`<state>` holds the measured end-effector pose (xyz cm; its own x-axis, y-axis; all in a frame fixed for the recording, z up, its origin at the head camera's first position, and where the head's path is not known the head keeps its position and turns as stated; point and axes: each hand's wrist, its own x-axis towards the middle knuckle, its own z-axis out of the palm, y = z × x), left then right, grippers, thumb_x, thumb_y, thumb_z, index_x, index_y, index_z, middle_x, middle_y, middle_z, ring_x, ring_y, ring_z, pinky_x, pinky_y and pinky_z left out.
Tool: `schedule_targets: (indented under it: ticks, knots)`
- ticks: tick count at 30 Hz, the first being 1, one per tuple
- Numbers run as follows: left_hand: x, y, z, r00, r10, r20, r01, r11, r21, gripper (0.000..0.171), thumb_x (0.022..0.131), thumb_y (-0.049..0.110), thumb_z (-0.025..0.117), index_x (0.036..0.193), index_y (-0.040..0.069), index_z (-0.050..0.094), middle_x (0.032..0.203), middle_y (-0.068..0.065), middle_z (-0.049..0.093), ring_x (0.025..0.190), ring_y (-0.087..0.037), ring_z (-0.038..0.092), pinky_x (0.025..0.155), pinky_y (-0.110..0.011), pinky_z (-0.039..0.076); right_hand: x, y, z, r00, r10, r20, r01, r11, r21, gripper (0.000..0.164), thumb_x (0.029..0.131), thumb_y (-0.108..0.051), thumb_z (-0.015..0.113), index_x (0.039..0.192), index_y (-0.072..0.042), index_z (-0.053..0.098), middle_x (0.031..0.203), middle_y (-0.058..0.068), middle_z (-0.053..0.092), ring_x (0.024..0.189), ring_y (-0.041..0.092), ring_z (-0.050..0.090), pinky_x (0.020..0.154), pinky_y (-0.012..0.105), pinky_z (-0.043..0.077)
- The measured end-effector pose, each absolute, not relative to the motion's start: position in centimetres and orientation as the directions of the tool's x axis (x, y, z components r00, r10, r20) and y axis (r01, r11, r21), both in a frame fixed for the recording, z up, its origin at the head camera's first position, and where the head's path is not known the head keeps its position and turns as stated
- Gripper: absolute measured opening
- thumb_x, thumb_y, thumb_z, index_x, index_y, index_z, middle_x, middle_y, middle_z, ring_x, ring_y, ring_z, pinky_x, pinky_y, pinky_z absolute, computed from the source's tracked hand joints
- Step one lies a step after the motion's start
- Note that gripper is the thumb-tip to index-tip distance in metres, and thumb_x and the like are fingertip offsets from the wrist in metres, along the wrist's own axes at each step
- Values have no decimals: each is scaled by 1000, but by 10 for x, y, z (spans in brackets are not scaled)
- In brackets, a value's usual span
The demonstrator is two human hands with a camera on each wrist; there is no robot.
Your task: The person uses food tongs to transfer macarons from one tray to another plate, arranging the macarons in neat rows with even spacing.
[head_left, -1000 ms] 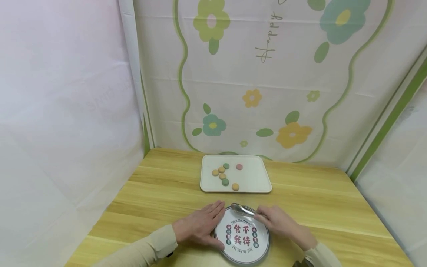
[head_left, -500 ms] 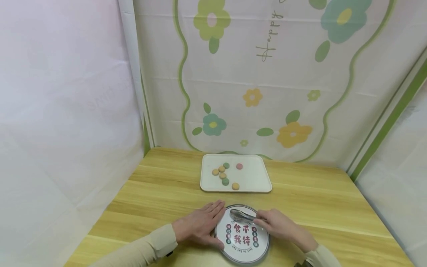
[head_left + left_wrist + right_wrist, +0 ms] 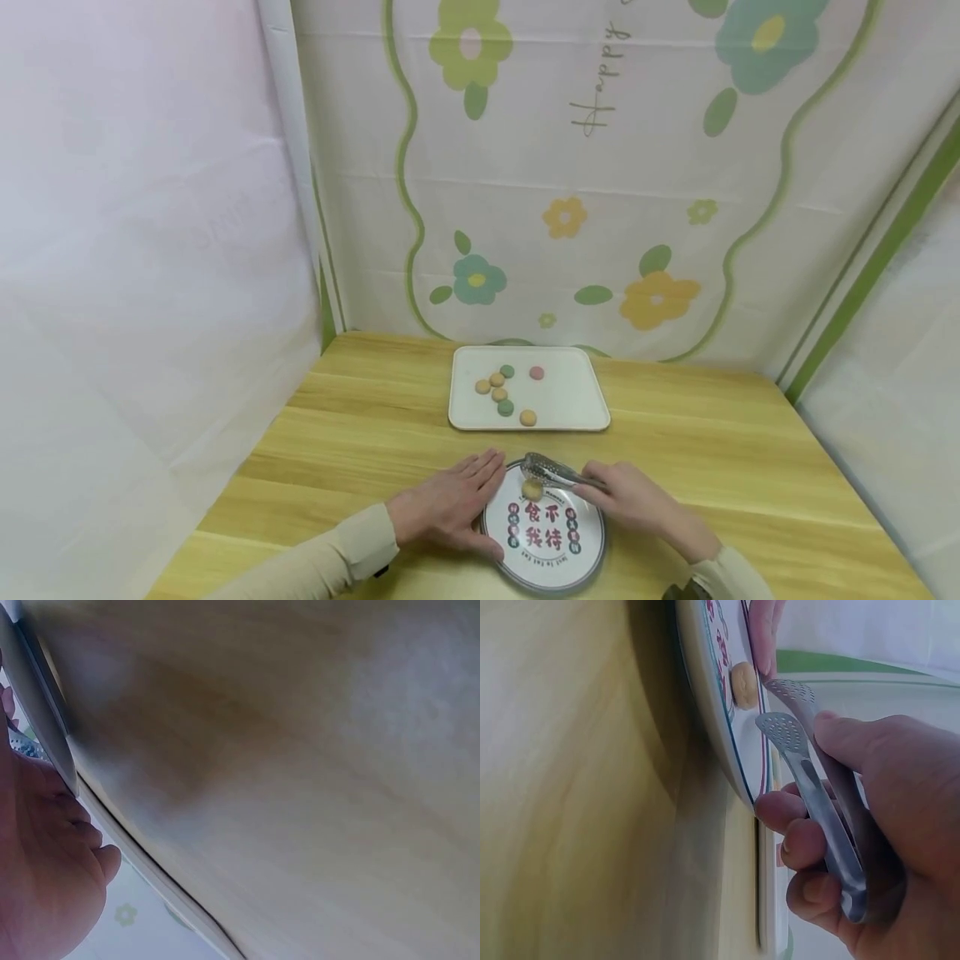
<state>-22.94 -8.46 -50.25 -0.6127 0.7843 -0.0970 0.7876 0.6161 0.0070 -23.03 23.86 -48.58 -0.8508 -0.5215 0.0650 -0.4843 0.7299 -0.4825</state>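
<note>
A round white plate (image 3: 551, 558) with a dark rim and red lettering lies near the table's front. On its upper left part sits a tan macaron (image 3: 532, 489). My right hand (image 3: 626, 497) holds metal tongs (image 3: 553, 472) with perforated tips. In the right wrist view the tongs (image 3: 821, 787) have parted tips, just off the macaron (image 3: 744, 685), with nothing between them. My left hand (image 3: 456, 504) rests at the plate's left edge, fingers straight; in the left wrist view its fingers (image 3: 75, 825) lie beside the plate's rim.
Beyond the plate lies a white rectangular tray (image 3: 573, 400) bearing several macarons in tan, green and pink. The wooden table (image 3: 712, 450) is bordered by a flowered cloth (image 3: 555, 167) at the back and white cloth walls at both sides.
The tan macaron, earlier hidden under the tongs, now shows on the plate. The tongs dipped toward the plate, then lifted away to its far rim with open tips. The left hand stayed put.
</note>
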Motion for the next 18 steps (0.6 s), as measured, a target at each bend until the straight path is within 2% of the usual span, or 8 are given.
schedule_targets:
  ticks: [12,18]
  knots:
    - [-230,-84,-504,-625,775,-100,779,627,-9,118,78,92,24,157,4,15,166,-16,9,154,-26,10,126,-39,17,-233,240,-485,-888,-450,99,-437,756,-488,26,90,-47,66,92,-22,66,62,-15,50,53,-2,41,46,17,39]
    - [-230,-84,-505,-622,776,-106,780,625,-3,118,78,92,24,157,4,14,166,-15,9,154,-26,10,126,-38,17,-237,239,-486,-882,-457,110,-448,745,-494,21,88,-26,71,102,-10,68,67,-13,57,53,-3,44,45,17,42]
